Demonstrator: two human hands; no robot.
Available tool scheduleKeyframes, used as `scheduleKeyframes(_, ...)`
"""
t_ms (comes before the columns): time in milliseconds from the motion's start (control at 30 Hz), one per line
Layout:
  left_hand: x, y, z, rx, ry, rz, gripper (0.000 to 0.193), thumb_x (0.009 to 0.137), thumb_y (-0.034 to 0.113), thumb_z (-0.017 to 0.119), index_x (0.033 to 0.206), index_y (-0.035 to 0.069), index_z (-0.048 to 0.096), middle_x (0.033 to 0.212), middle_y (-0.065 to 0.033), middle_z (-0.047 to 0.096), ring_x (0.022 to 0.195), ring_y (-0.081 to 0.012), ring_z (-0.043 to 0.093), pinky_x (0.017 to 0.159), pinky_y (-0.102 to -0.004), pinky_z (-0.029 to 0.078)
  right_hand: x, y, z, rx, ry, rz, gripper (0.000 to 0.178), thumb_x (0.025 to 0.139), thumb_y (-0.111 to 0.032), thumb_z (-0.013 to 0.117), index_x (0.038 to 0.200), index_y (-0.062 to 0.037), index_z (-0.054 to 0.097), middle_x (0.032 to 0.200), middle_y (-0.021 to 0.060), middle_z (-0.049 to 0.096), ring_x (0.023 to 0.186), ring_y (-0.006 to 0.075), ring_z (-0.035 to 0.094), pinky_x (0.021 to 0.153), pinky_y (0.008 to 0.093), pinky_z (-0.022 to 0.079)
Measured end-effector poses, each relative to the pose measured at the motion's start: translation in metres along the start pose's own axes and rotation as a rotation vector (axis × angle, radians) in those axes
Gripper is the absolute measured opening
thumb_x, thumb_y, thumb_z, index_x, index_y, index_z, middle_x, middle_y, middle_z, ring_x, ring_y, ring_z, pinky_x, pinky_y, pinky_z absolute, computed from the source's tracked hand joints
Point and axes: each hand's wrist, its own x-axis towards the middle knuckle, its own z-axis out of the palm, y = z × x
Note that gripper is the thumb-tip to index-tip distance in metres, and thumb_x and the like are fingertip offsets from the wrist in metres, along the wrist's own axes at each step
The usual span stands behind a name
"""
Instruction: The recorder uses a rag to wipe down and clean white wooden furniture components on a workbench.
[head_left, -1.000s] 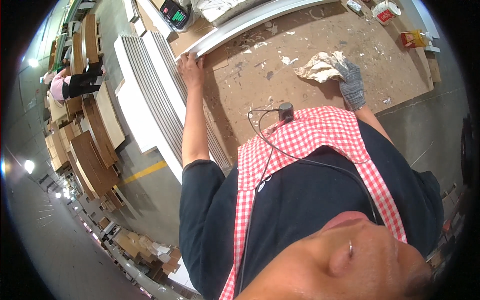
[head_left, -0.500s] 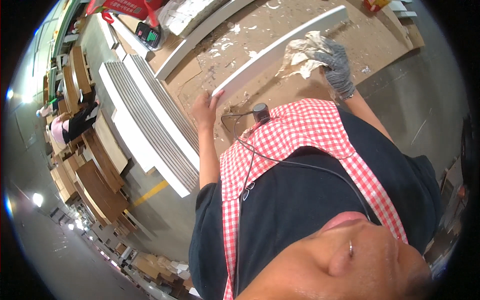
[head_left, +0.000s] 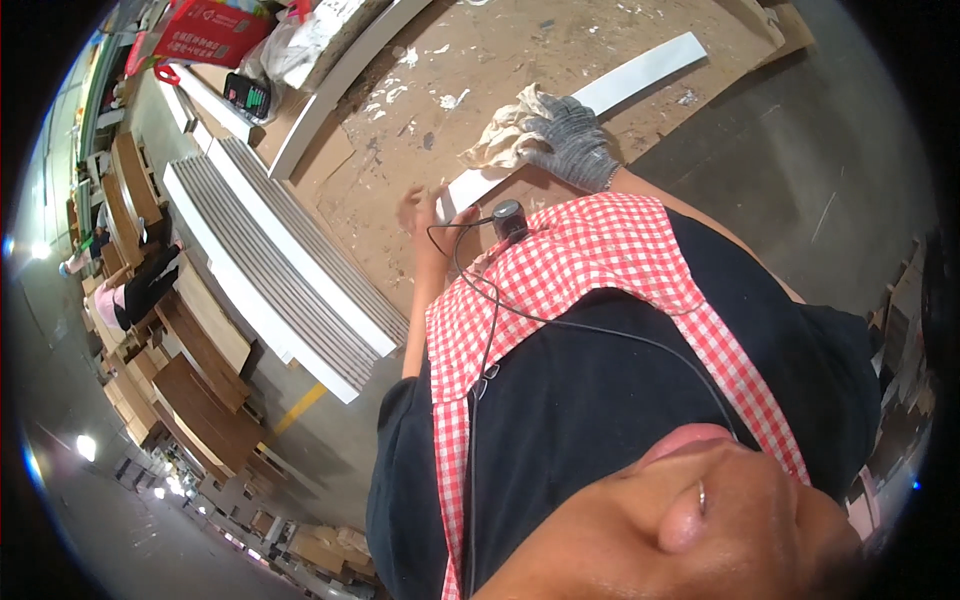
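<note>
A long white board (head_left: 645, 75) lies with its broad face up on the brown cardboard (head_left: 400, 140) in front of me. My left hand (head_left: 428, 212) is bare and closed around the board's near left end, its fingers partly blurred. On the board's face, my gloved right hand (head_left: 572, 145) presses a crumpled cream rag (head_left: 507, 130). The grey knit glove covers the hand up to the wrist. Rag and hand hide the middle of the board.
Grooved white boards (head_left: 290, 260) are stacked to the left. Another white strip (head_left: 335, 85) lies beyond, beside a plastic-wrapped bundle (head_left: 320, 45), a dark keypad device (head_left: 246, 95) and a red bag (head_left: 200, 40). Farther left, a person (head_left: 130, 290) is among stacked brown panels (head_left: 200, 410).
The board has tipped from standing on its edge to lying flat. My right hand and the rag have moved left and nearer, onto its face. My left hand stays at its end.
</note>
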Motion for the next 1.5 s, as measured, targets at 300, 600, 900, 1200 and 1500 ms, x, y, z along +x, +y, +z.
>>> scheduleKeyframes(300,-0.021,-0.015,0.018,-0.021,0.137,-0.036,0.053,0.064,0.031,0.085,0.112,0.015,0.067,0.121,-0.0138,0.043,0.109,-0.0307,0.041,0.091,-0.0428,0.036,0.002,0.225,0.011,-0.351,0.343,0.141,0.022,0.084,-0.016,0.055,0.105,-0.0139,0.063,0.111,0.0126,0.058,0.105,0.0310,0.054,0.095,0.0427,0.042)
scheduleKeyframes(600,-0.036,-0.028,-0.008,0.007,0.191,-0.071,0.065,0.064,0.037,0.084,0.120,0.013,0.062,0.115,-0.0132,0.046,0.108,-0.0315,0.043,0.094,-0.0429,0.035,0.010,0.363,-0.141,-0.847,0.353,0.222,0.049,0.092,-0.041,0.048,0.110,0.0031,0.059,0.114,0.0215,0.058,0.109,0.0340,0.054,0.096,0.0457,0.041)
scheduleKeyframes(900,-0.095,-0.057,-0.026,-0.006,0.399,-0.475,0.037,0.076,0.030,0.076,0.107,0.011,0.072,0.106,-0.0109,0.051,0.107,-0.0299,0.042,0.094,-0.0432,0.033,-0.010,0.219,-0.084,-0.550,0.247,-0.117,0.027,0.082,-0.026,0.062,0.099,-0.0053,0.066,0.105,0.0136,0.064,0.098,0.0298,0.061,0.086,0.0405,0.048)
scheduleKeyframes(1200,-0.075,-0.065,-0.009,-0.199,0.374,-0.279,0.025,0.078,0.017,0.072,0.103,0.015,0.074,0.103,-0.0083,0.054,0.104,-0.0284,0.043,0.095,-0.0405,0.033,-0.040,0.021,0.038,0.258,0.091,-0.124,0.048,0.080,-0.010,0.064,0.126,-0.0159,0.053,0.126,0.0139,0.053,0.117,0.0309,0.050,0.104,0.0407,0.040)
scheduleKeyframes(1500,-0.091,-0.124,0.005,-0.258,0.305,-0.239,0.035,0.073,0.011,0.070,0.106,0.023,0.074,0.105,-0.0064,0.053,0.105,-0.0262,0.045,0.096,-0.0386,0.034,0.017,-0.184,0.132,0.264,-0.177,-0.464,0.054,0.066,-0.009,0.076,0.117,-0.0092,0.058,0.125,0.0161,0.050,0.117,0.0342,0.048,0.100,0.0399,0.042)
